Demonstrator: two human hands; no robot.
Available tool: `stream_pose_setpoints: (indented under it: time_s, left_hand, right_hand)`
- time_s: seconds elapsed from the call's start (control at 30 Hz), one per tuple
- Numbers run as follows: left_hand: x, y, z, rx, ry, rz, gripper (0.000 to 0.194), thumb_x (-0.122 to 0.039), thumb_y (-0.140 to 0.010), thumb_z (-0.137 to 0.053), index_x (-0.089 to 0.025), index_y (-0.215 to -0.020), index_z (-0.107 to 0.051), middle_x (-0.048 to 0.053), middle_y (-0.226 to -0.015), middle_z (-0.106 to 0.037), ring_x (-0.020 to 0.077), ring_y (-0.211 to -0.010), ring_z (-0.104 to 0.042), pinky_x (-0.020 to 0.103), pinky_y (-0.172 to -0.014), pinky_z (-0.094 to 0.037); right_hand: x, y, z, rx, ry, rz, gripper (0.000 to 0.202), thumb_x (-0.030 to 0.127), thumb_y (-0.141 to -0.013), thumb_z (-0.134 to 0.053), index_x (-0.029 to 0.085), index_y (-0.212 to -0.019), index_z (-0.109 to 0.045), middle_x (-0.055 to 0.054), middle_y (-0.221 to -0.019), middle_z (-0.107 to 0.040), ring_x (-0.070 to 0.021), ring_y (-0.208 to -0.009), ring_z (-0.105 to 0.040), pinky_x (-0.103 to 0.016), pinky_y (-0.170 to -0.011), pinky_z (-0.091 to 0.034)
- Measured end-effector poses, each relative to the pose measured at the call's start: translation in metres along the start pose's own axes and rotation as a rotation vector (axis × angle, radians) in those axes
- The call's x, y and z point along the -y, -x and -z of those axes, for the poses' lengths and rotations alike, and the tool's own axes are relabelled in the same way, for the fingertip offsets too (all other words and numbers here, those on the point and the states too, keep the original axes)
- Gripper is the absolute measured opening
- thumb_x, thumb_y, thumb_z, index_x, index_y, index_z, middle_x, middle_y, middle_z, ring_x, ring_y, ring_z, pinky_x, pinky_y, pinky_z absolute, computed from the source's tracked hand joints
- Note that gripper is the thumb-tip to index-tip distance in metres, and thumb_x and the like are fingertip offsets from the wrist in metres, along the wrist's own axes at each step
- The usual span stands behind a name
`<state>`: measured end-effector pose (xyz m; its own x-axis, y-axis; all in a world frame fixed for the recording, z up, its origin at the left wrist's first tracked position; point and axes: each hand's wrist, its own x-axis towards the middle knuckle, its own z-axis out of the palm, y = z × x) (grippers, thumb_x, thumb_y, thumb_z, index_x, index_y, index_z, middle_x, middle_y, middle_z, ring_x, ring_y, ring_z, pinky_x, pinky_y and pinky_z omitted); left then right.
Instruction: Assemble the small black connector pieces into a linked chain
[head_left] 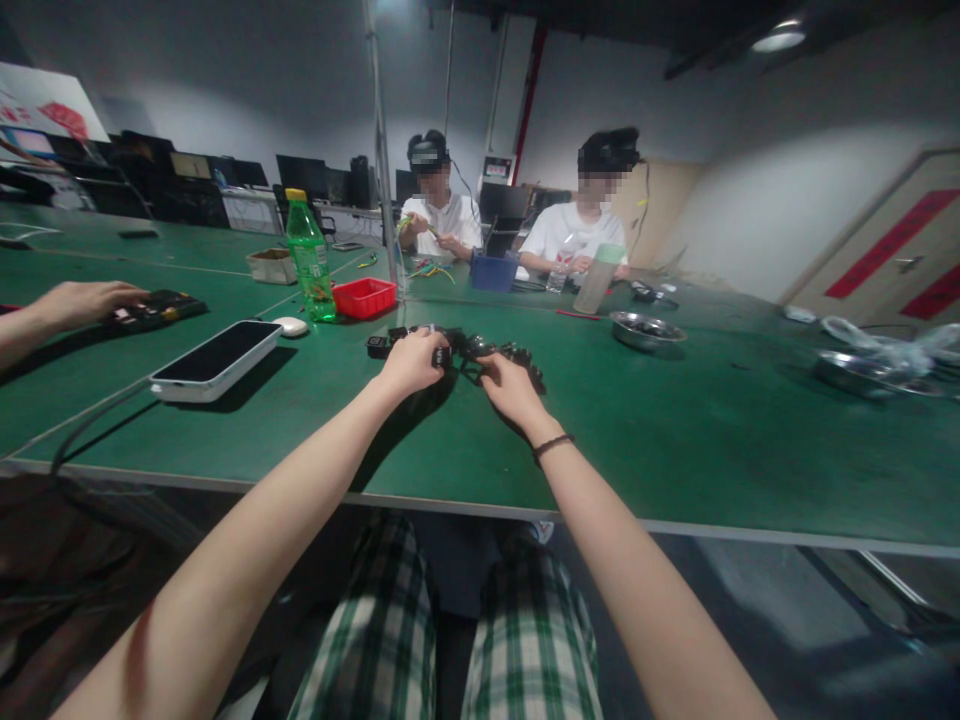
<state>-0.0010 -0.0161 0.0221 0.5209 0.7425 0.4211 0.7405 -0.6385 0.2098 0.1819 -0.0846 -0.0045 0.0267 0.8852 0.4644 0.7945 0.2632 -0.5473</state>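
Note:
Both my hands work at a cluster of small black parts (pixel 517 352) on the green tabletop in front of me. My left hand (pixel 409 362) is closed, its fingers bent over a small black block with pale lettering (pixel 442 357). Another black block (pixel 377 346) lies just left of that hand. My right hand (pixel 511 386) lies against the near side of the cluster, with its fingertips closed on a small black part (pixel 471 368). The exact kind of these parts is too small to make out.
Left of me are a phone in a white case (pixel 217 362), a green bottle (pixel 309 260) and a red tray (pixel 365 297). A metal bowl (pixel 646 332) stands right. Another person's hand (pixel 86 303) rests at far left. Two people sit opposite, near a blue bin (pixel 493 271).

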Motion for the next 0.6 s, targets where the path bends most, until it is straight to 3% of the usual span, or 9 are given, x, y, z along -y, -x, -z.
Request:
stream_pose_setpoints:
  time_s: [0.6]
  left_hand:
    - [0.0022, -0.0022, -0.0034, 0.017, 0.033, -0.127, 0.036, -0.025, -0.072, -0.064, -0.021, -0.108, -0.063, 0.005, -0.108, -0.068, 0.0225, -0.101, -0.063, 0.032, -0.088, -0.048]
  right_hand:
    - [-0.0005, 0.0005, 0.0, 0.001, -0.021, 0.009, 0.031, 0.005, -0.08, -0.053, 0.016, -0.108, -0.063, -0.01, -0.109, -0.07, -0.0199, -0.102, -0.065, -0.039, -0.098, -0.047]
